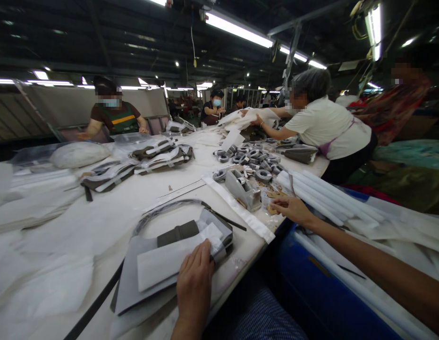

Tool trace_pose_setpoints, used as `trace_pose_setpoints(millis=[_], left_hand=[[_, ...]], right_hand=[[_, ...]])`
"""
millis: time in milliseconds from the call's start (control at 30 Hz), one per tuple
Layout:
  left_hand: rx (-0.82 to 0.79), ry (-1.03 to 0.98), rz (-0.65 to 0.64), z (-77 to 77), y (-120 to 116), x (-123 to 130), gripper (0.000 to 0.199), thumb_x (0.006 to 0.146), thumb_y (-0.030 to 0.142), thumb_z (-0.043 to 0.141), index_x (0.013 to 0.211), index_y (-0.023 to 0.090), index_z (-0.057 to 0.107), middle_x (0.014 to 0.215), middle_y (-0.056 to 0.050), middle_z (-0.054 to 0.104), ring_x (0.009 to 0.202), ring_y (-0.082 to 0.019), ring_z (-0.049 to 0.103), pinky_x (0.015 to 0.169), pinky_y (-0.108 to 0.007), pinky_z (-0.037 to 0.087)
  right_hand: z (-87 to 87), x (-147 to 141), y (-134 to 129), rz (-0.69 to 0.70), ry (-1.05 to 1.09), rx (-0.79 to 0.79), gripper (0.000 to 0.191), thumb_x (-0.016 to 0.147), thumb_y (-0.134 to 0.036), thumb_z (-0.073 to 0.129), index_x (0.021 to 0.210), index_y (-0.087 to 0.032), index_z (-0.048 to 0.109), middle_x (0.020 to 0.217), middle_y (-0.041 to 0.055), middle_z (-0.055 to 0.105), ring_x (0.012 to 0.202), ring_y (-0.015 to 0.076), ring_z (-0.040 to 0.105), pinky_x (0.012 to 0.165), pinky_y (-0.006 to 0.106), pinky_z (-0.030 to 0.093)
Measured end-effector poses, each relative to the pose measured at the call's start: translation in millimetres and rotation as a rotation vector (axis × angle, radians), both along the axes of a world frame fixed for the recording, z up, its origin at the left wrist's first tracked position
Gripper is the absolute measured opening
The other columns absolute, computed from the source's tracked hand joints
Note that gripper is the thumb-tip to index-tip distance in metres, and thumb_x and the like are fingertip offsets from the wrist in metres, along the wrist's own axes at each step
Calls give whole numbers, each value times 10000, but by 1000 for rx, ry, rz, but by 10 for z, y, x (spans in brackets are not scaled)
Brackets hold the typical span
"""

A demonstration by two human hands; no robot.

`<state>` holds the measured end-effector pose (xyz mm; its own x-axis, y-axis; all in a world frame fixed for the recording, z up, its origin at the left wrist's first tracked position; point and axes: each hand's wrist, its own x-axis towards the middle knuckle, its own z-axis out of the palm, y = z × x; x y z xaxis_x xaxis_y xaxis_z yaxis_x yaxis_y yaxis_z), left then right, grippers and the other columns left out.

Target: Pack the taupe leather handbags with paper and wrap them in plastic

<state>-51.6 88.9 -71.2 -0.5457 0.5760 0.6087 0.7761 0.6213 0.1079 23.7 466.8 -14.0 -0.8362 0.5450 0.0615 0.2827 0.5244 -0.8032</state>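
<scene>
On bag (pixel 179 232): left hand (pixel 196 274); right hand (pixel 293 210) near dispenser (pixel 242 190).

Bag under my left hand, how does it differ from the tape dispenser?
The bag is larger than the tape dispenser. Your left hand rests on the bag; none touches the dispenser. White paper lies on the bag, not the dispenser. Both are on the table.

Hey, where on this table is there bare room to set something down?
Mainly the white tabletop between the pile of wrapped bags and the tape rolls; also between that pile and the handbag under the left hand. It's crowded around the right hand, with the tape dispenser and white rolls close by.
</scene>
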Motion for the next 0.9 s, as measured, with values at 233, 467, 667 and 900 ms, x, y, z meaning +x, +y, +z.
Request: trace_pose_setpoints(millis=[233, 467, 667, 900], left_hand=[[-10, -18, 25, 58, 15, 25, 437, 873, 30, 537, 1293, 149, 522, 1239, -72, 653, 1093, -217, 621, 947, -346, 471], [14, -108, 36, 72, 43, 49, 424, 880, 64, 586, 1285, 161, 509, 1236, -64, 652, 1128, -200, 605, 977, -350, 472], [43, -124, 20, 78, 64, 40, 328, 951, 143, 542, 1277, 150, 510, 1232, -64, 651, 1141, -198, 591, 971, -357, 469], [56, -109, 24, 43, 83, 38, 310, 972, 188, 520, 1278, 132, 517, 1205, -87, 659, 1134, -198, 600, 968, -358, 490]], right_hand=[[557, 85, -461, 547, -35, 494, 252, 881, -443, 604, 938, -245, 750, 889, 46, 736, 765, 175, 630, 747, 270, 449], [848, -491, -1142, 1026, -104, 653, 249, 902, -440, 588, 909, -231, 723, 814, 31, 689, 750, 148, 603, 689, 243, 365], [876, -1047, -1554, 1331, -83, 727, 171, 834, -356, 675, 764, -199, 666, 721, -9, 643, 651, 115, 553, 598, 231, 301], [795, -1396, -1795, 1447, -180, 813, 104, 717, -257, 775, 736, -206, 686, 691, -41, 654, 614, 103, 538, 568, 239, 250]])
